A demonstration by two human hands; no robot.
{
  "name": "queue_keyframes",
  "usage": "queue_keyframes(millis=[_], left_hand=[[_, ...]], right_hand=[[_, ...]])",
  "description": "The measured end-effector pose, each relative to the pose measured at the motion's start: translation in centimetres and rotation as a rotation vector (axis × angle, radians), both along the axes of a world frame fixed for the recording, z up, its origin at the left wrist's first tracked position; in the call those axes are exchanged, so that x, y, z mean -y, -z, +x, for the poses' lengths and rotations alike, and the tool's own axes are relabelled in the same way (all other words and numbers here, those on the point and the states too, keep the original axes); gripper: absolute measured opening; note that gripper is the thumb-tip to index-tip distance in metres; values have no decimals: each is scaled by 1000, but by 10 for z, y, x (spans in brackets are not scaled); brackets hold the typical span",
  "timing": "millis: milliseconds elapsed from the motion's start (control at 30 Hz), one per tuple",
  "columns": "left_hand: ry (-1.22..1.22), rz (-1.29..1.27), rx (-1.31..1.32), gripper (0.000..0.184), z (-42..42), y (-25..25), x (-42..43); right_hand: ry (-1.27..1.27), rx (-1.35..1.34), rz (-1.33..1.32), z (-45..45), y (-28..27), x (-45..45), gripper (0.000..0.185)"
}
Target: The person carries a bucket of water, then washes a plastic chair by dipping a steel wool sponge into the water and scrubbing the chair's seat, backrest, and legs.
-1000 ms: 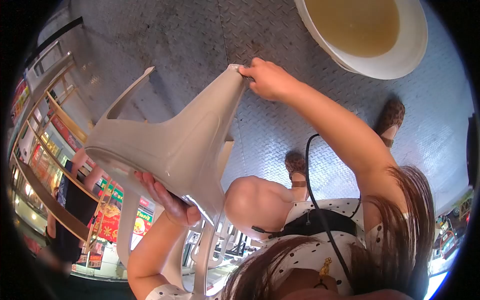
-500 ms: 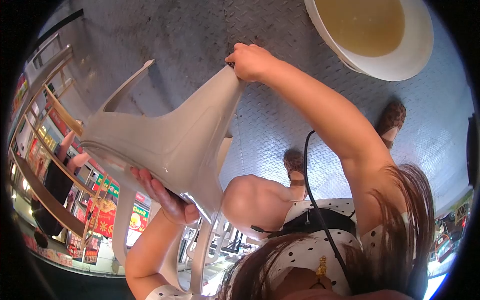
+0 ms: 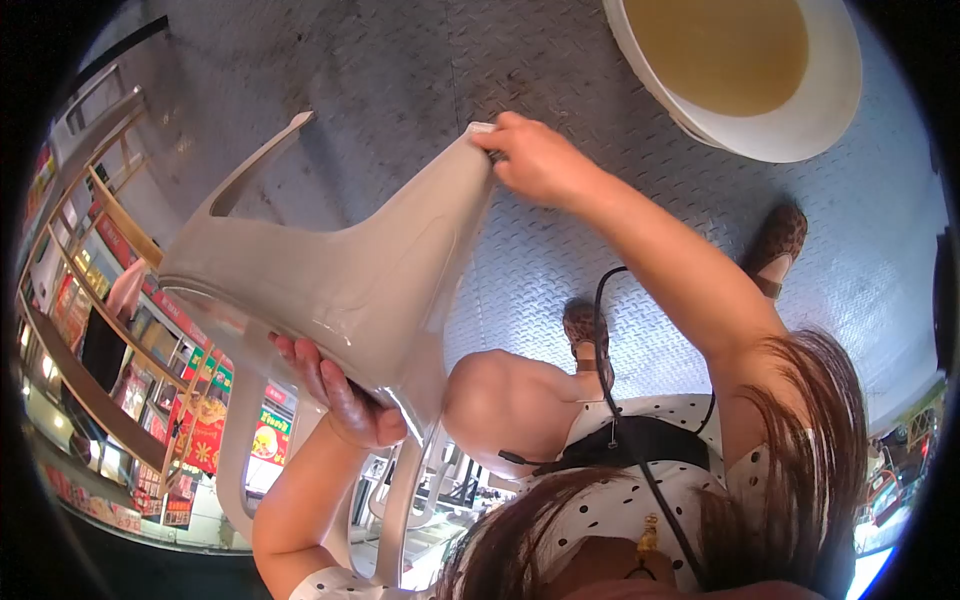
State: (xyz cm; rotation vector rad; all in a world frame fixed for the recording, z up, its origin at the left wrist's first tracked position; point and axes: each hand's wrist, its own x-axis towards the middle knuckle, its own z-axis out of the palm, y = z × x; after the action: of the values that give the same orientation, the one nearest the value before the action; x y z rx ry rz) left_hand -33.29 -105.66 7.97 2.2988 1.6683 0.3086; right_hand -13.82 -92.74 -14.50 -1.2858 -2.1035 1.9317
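Looks to me like the hold-and-steady stage with this beige stool: it's tipped over, left of the bucket with murky liquid in it, and well apart from it. The right grip is pinched onto the end of the leg nearest the bucket; can't tell if anything's tucked inside. The left grip, farther from the bucket, is cupped, fingers loosely spread under the seat. Imo any shift on the right calls for steady support from the left.
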Motion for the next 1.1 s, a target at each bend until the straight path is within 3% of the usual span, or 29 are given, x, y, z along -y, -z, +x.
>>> queue_keyframes(millis=[100,133,467,567,733,933,1033,1100], left_hand=[[-27,9,-4,71,2,0,3],[-22,1,-9,71,2,-2,4],[18,40,-18,69,0,4,-2],[5,37,-26,69,1,4,0],[11,18,-38,69,-2,0,0],[18,-52,-59,73,-3,-3,2],[17,-31,-65,72,-1,-2,-4],[3,-1,-30,72,1,2,-2]], right_hand=[[-7,-91,-13,-2,3,-5,46],[-76,40,-98,2,1,-17,47],[-160,101,-68,-4,-9,-20,49],[-53,-155,-155,8,-18,-8,51],[-98,171,-112,-10,4,-16,52],[-9,-75,-126,6,-10,-2,52],[276,-24,31,-4,18,33,51],[586,-130,49,-16,20,70,50]])
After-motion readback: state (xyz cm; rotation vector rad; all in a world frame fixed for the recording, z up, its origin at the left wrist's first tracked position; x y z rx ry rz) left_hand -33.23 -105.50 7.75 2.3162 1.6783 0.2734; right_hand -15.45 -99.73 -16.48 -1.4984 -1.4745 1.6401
